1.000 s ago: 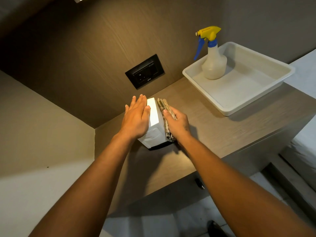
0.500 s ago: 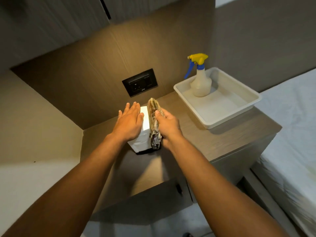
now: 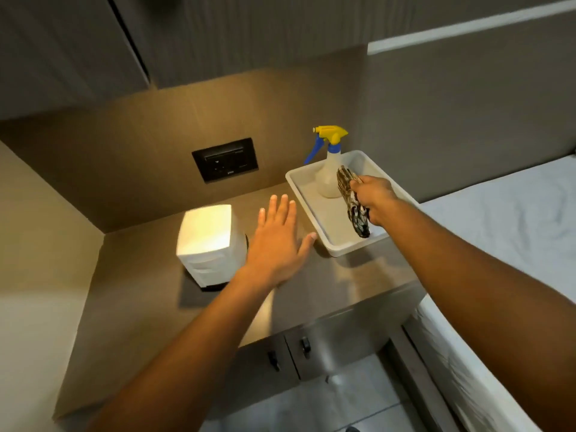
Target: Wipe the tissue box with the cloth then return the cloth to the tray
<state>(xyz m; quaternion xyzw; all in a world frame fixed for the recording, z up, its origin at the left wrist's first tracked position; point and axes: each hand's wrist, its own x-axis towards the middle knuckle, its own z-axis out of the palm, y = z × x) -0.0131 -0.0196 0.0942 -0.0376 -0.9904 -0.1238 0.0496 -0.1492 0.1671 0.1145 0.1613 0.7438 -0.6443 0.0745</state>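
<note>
The white tissue box (image 3: 209,244) stands upright on the wooden nightstand top (image 3: 311,285), left of centre. My left hand (image 3: 279,241) hovers flat with fingers spread just right of the box, apart from it. My right hand (image 3: 372,198) grips a folded brown patterned cloth (image 3: 353,207), held over the inside of the white tray (image 3: 343,249) at the back right of the top. The cloth's lower end hangs close to the tray floor; whether it touches I cannot tell.
A spray bottle (image 3: 328,169) with a yellow and blue head stands in the tray's far corner. A black wall socket (image 3: 225,159) sits on the back panel. A bed with a white sheet (image 3: 511,219) lies to the right. Two cabinet doors with dark handles (image 3: 304,342) are below.
My right hand has carried the cloth from the box's side over to the tray. My left hand has lifted off the box and shifted right. The view has pulled back.
</note>
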